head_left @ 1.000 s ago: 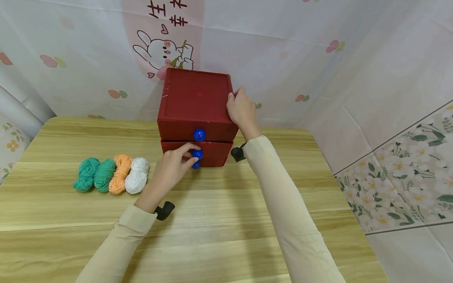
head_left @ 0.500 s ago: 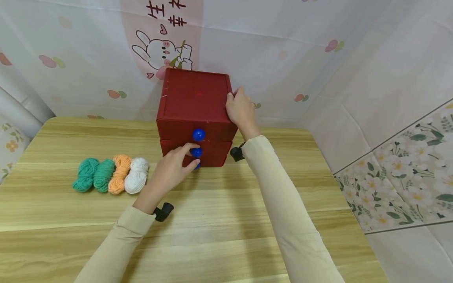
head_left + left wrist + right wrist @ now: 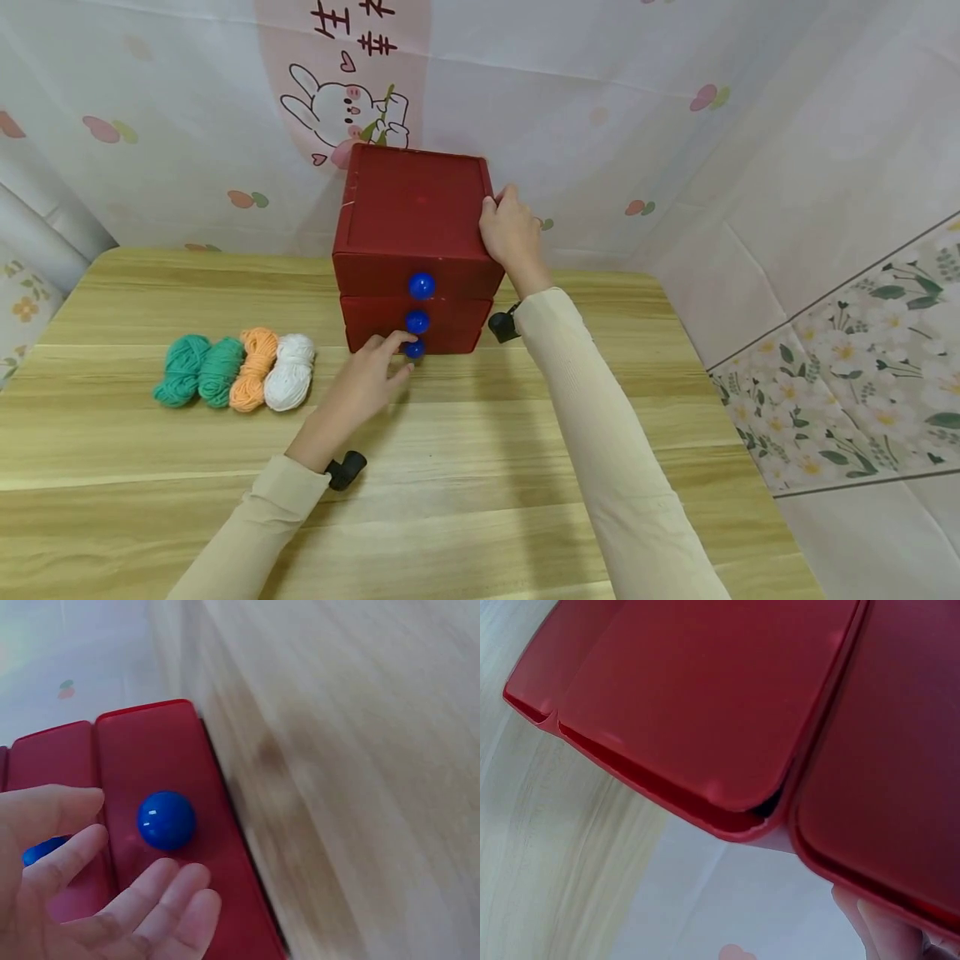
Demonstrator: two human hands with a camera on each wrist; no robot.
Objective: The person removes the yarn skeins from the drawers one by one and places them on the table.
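Glossy red box-shaped drawer unit: upright on the pale wood-grain tabletop, flat lid uppermost. Three shiny blue ball-shaped knobs run down its front in one column (lowest sits near tabletop level). Seams divide the front panels.

Two green yarn bundles, an orange bundle and a white bundle are laid side by side on the wood-grained counter. The pale backdrop is printed with a rabbit; the right-hand wall is crossed by a flowered band.
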